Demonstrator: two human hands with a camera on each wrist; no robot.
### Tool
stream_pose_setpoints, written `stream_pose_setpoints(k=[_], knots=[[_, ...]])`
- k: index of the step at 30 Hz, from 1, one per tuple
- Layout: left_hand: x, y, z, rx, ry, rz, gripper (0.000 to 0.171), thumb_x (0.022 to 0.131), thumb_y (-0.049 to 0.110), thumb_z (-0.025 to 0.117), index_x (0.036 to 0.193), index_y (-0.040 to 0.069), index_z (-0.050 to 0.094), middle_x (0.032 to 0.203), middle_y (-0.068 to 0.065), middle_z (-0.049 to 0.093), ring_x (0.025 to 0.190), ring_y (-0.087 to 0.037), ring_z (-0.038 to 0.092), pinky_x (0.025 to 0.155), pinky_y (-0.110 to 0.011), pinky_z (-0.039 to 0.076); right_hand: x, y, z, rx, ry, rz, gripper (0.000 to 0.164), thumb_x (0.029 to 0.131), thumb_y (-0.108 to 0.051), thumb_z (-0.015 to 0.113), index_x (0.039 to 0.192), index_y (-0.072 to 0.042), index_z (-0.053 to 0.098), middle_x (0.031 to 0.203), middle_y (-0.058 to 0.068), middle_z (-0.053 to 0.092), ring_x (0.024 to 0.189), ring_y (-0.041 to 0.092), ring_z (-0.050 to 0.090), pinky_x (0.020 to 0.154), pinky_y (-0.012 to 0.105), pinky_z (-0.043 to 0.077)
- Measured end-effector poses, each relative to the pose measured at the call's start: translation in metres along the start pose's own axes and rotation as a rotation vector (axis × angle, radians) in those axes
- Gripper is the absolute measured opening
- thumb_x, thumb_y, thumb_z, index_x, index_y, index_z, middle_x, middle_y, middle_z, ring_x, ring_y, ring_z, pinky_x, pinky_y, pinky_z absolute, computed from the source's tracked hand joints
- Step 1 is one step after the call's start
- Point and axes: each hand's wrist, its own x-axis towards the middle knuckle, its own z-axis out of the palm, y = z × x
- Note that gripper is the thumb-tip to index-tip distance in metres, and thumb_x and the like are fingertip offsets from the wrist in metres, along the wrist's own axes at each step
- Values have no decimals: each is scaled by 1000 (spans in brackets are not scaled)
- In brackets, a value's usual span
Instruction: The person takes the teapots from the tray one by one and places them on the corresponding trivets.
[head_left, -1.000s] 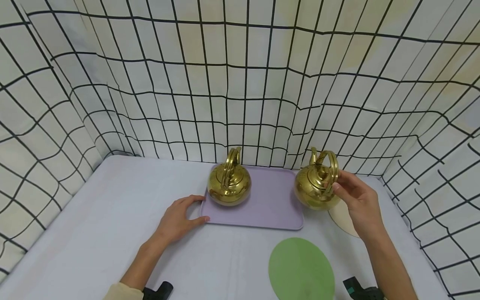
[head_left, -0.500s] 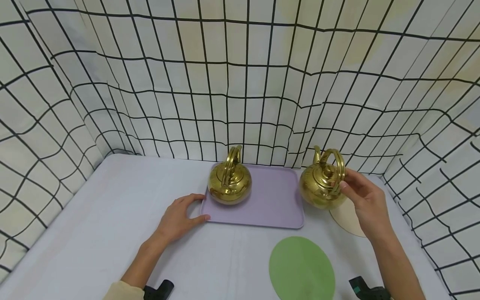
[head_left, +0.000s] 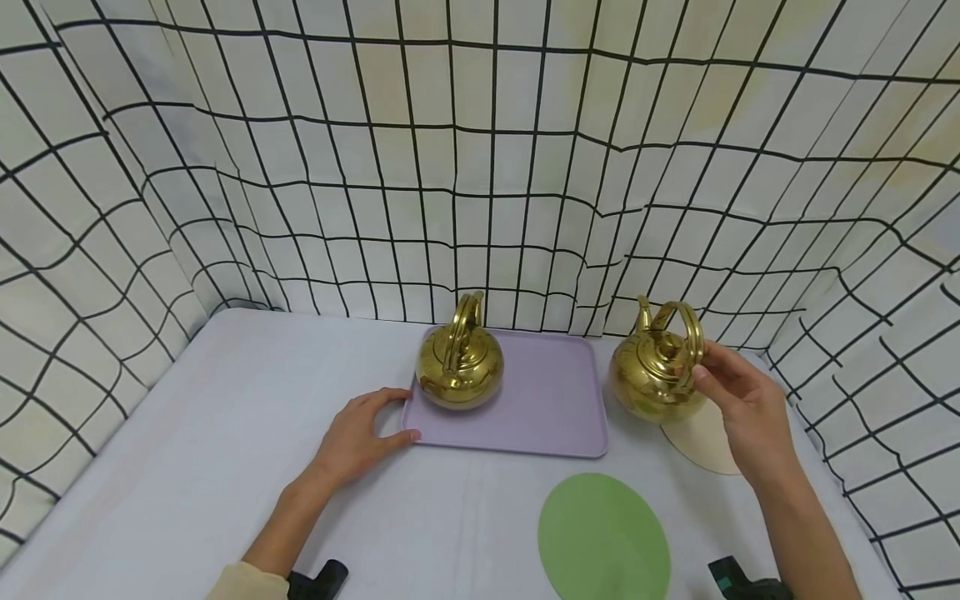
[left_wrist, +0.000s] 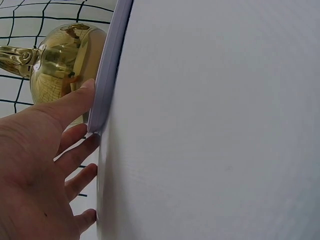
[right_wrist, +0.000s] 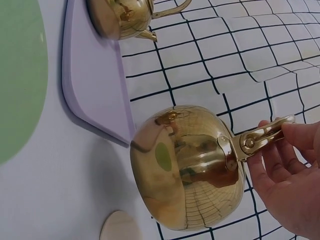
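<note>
My right hand (head_left: 750,408) holds a shiny brass teapot (head_left: 652,379) by its arched handle. In the right wrist view this teapot (right_wrist: 187,167) hangs above the white tabletop, just right of the lilac tray (head_left: 555,400), apart from it. A second brass teapot (head_left: 459,371) stands on the tray's left part, its handle raised. My left hand (head_left: 360,442) touches the tray's left edge near the front corner. In the left wrist view the thumb of my left hand (left_wrist: 35,155) lies on the tray rim (left_wrist: 107,75), with the other fingers spread and fairly straight.
A beige round mat (head_left: 705,442) lies at the right, partly below the held teapot. Nearer the front is a green round mat (head_left: 603,537). White walls with a black grid (head_left: 510,167) enclose the back and sides of the table.
My right hand has carried the teapot to the right, away from the tray's right edge. The left hand, tray and second teapot have stayed put.
</note>
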Motion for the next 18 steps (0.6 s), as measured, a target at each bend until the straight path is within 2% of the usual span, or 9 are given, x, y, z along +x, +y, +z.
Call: stream_pose_setpoints(k=[12,18], knots=[[-1,0,-1,-2,2,6,63,90,43,80,143,15,60,150,-16,60,144,-48,48,119,-67,38,-4,6,-11,76,5,12,43,102,-8,66,144,-3,59,119,-12,71,113,-2,65,93,5,52],[-1,0,0,-8,2,-5,63,90,42,80,143,16,60,150,-17,59,145,-47,47,119,-67,38,-7,8,-17,71,13,3,43,102,-10,66,144,-5,59,119,-11,71,113,-2,65,94,4,51]])
